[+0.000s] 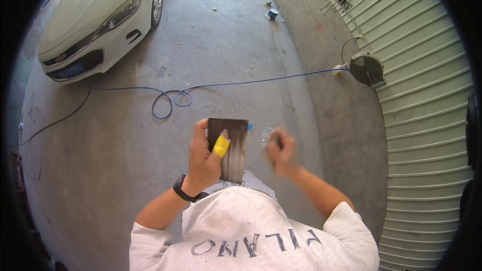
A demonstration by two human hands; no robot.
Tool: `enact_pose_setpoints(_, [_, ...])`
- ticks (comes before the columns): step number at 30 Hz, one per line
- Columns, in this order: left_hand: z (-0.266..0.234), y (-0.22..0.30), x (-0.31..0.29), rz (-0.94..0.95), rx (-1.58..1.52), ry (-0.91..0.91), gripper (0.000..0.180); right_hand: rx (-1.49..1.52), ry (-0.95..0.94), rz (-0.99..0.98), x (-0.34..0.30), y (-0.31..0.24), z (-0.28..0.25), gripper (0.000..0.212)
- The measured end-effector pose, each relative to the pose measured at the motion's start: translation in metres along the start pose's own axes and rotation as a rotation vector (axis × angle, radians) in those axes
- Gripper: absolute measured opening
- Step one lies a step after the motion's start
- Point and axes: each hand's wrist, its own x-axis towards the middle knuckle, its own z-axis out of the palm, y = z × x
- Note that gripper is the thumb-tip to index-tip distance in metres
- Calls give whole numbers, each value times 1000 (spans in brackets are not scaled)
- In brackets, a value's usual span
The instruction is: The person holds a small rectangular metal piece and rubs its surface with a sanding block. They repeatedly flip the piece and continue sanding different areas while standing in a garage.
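Note:
My left hand (203, 163) is closed around a flat, dark grey-brown rectangular plate (235, 155), held upright in front of my chest. The thumb lies across the plate's face and has a yellow wrap (221, 146) on it. A black wristband (183, 188) circles that wrist. To the right of the plate and apart from it, my right hand (285, 156) is closed on a thin flat piece with a straight edge (271, 149). Motion blurs this hand, and the exact kind of the piece cannot be made out.
A white car (95, 20) stands at the far left. Across the concrete floor (125, 135) runs a blue hose (251, 81) with loops, leading to a round reel (366, 69) by the ribbed green wall (422, 120). A small dark blue can (272, 14) and scraps lie farther off.

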Motion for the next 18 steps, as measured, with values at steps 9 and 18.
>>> enact_pose_setpoints(9, [5, 0, 13, 156, 308, 80, 30, -580, -26, -737, 9, -7, -4, 43])
enact_pose_setpoints(18, [16, -26, 15, -321, -78, 106, 28, -773, -151, -696, -21, 45, -16, 36])
